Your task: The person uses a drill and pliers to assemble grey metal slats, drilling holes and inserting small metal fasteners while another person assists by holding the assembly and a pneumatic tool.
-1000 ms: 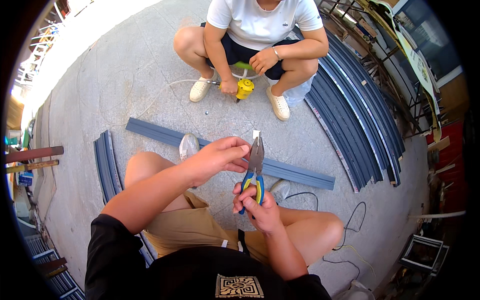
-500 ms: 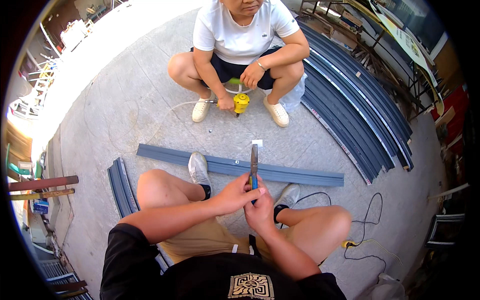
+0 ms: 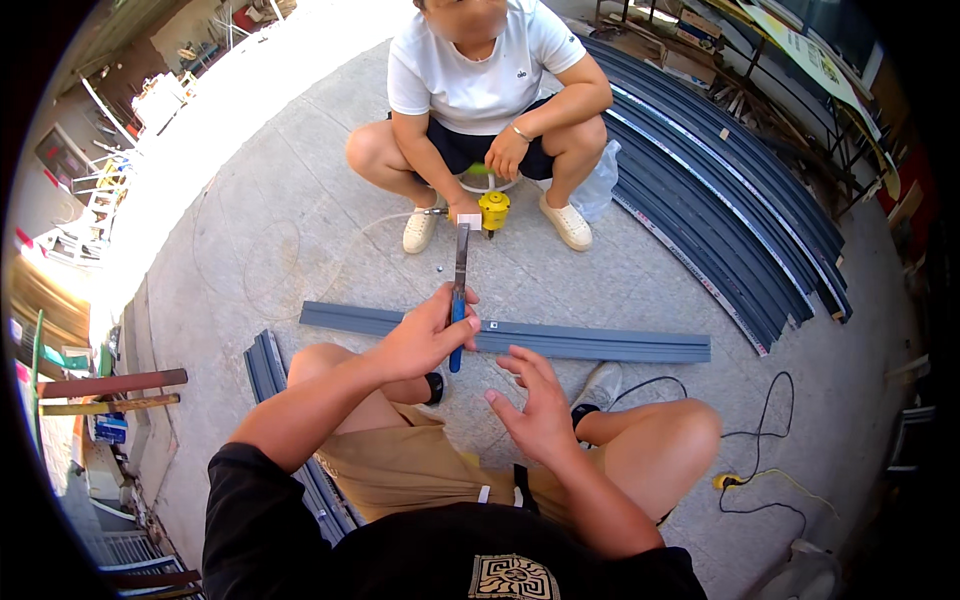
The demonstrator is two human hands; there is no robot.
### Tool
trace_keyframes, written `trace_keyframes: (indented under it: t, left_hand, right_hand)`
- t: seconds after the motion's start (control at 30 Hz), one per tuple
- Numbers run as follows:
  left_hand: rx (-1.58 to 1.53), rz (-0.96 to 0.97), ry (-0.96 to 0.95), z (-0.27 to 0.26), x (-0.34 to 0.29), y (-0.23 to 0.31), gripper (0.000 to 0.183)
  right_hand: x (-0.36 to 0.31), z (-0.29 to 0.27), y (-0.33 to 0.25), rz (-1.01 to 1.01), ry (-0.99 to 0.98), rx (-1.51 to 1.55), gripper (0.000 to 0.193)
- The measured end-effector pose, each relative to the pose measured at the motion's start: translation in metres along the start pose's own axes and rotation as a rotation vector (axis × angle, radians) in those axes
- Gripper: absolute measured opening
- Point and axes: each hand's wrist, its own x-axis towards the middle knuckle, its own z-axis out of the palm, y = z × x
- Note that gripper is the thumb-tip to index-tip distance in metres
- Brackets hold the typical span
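Note:
My left hand grips a pair of pliers with blue handles and dark metal jaws pointing away from me. At the jaw tips is a small white square piece. My right hand is apart from the pliers, empty, its fingers spread and slightly curled above my lap. On the floor beyond my hands lies a long grey-blue grooved metal profile, running left to right, with a small white mark on it. The pliers and left hand hide part of it.
Opposite me a person in a white T-shirt sits holding a yellow power tool with a pale hose. Stacked dark profiles lie at the right, shorter ones at my left. A black cable with a yellow connector crosses the floor.
My right hand has let go of the pliers and drawn back to the right, opening. My left hand has carried the pliers and white piece left and farther forward.

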Motion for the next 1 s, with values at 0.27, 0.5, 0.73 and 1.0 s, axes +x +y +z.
trace_keyframes:
  t: [0.27,0.5,0.73,1.0]
  left_hand:
    - [0.719,-0.191,0.191,-0.079,0.004,-0.022,0.036]
    - [1.145,-0.068,0.09,-0.063,-0.008,-0.042,0.043]
    - [1.19,0.025,0.032,-0.052,-0.002,-0.029,0.033]
    - [1.251,0.235,0.095,-0.078,0.03,0.004,0.028]
  right_hand:
    - [-0.01,0.003,0.009,0.198,-0.148,0.214,0.027]
    - [-0.012,0.002,0.006,0.07,-0.201,0.131,0.024]
    - [-0.002,-0.006,-0.007,0.064,-0.14,0.153,0.023]
    - [-0.003,-0.006,0.002,0.089,-0.151,0.133,0.024]
